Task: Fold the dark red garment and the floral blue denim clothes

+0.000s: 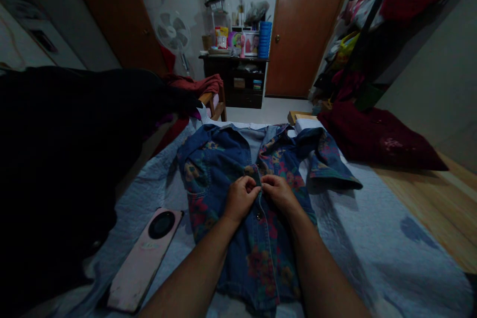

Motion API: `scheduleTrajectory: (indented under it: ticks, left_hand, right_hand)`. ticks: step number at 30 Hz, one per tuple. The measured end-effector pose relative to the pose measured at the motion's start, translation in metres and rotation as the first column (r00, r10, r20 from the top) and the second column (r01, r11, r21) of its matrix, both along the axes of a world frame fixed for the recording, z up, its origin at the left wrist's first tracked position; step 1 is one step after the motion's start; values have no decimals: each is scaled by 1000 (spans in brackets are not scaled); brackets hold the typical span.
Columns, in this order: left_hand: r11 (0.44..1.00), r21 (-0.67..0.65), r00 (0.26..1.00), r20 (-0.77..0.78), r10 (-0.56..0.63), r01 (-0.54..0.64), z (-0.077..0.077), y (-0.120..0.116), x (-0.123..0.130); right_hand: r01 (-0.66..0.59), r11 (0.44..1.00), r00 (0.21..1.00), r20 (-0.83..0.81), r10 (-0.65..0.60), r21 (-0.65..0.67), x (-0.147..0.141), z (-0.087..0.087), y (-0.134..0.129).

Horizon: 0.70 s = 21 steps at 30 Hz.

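We view from above a blue denim garment (229,151) printed with red, pink and yellow flowers, spread front side up on a pale blue cloth (335,233), its collar end away from us. One sleeve extends to the right of the view and ends in a broad cuff. At the upper middle of the garment's front we see the left hand (241,199) and the right hand (280,193) side by side. The fingers of each are drawn narrow, pinching the long, pale-edged front opening (265,238) from opposite sides, thumbs and fingertips nearly meeting. Just below them, on the front, we note a small, round, shiny metal button (259,216).

To the left of the garment, on the same cloth, we find a pink oblong phone (143,263) with a large round black camera plate; beyond it lies a bulky black cloth (55,159). At right, a maroon cloth bundle (376,136) rests partly over a light brown wooden surface (428,198). In the background we distinguish a white standing fan (173,32), a dark wooden cabinet (229,102) bearing a ribbed blue container (264,39), and a brown wooden door (309,20).
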State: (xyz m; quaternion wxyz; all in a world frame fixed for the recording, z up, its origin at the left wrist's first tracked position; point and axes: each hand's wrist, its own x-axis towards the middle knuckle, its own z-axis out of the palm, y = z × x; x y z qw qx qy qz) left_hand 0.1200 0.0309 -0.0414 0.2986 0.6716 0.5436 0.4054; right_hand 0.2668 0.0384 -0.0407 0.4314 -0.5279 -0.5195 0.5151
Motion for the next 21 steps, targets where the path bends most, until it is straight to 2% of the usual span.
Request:
scheduleTrajectory:
  ticks: [4,8,21]
  left_hand:
    - [1000,-2,1000,-9,-4,4,-3,1,1]
    - [1000,-8,1000,2,-9,9,0,0,2]
    - [993,-91,989,130,-68,80,4,2,-1]
  right_hand:
    - [-24,1000,996,88,24,5,-1,3,-1]
    - [0,994,988,156,-18,111,-2,1,-1]
    - [61,979,969,225,-105,197,-2,-7,3]
